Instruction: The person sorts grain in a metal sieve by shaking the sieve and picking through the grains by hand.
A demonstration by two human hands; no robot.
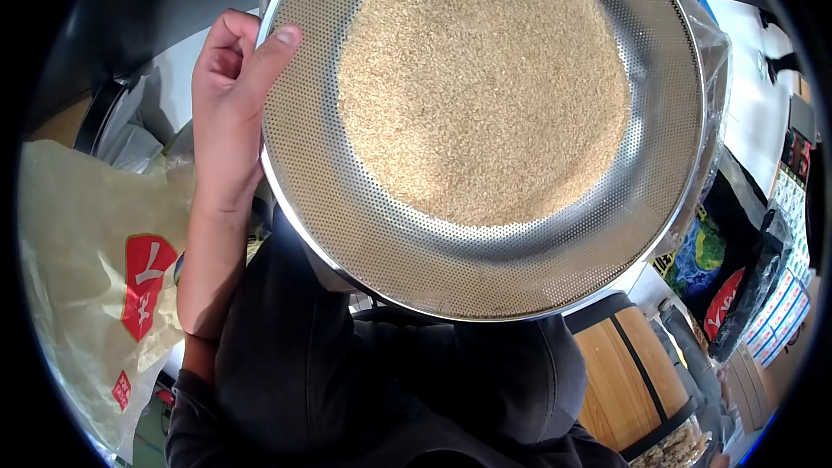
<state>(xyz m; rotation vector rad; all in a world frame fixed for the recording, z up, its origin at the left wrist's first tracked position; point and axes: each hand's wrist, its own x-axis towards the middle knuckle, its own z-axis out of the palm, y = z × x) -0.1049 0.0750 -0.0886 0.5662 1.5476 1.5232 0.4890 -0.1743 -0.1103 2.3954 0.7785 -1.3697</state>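
A wide stainless-steel colander point(442, 282) with fine round holes fills the upper middle of the head view. Pale brown grains that look like brown rice point(485, 87) lie in a broad heap over its bottom. My left hand point(232, 78) is closed on the left rim, thumb over the edge on the inside and fingers curled outside and beneath it. The colander is held above my lap, its top cut off by the view. My right hand does not show.
A large yellowish bag point(78, 217) with red labels stands at the left. At the right are a wooden-topped box or stool point(615, 373), a dark printed bag point(737, 208) and boxed goods point(780, 312). Clear plastic point(715, 78) shows behind the colander's right rim.
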